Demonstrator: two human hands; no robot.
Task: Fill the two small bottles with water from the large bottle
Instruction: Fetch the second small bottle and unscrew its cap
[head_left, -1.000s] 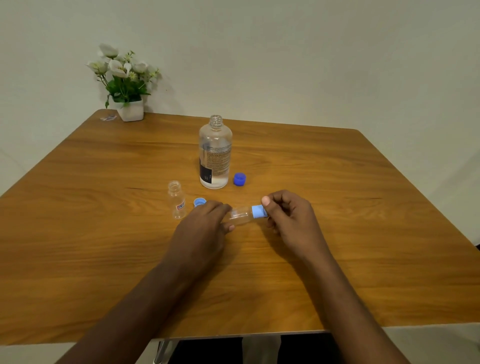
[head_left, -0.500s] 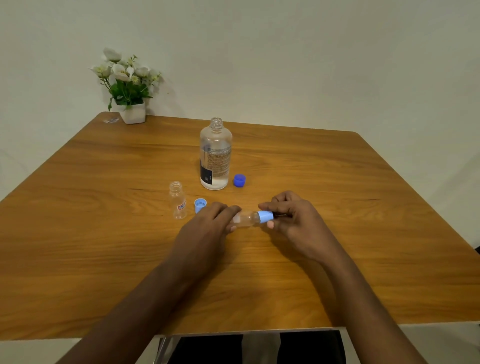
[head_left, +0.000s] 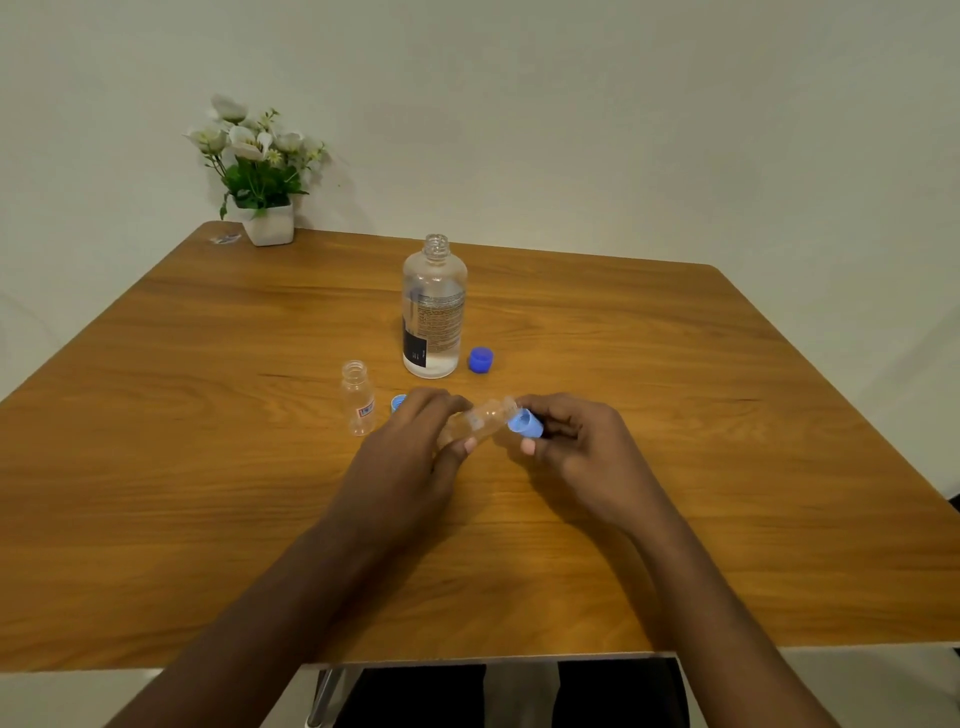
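Three bottles (head_left: 434, 312), three caps (head_left: 481, 360), one potted plant (head_left: 262, 176).

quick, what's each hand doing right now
Left hand: holding the tilted small bottle.
Right hand: pinching a light blue cap.

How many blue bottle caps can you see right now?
3. The dark blue cap sits beside the large bottle; a light blue cap peeks out behind the left hand; the third cap is pinched by the right hand.
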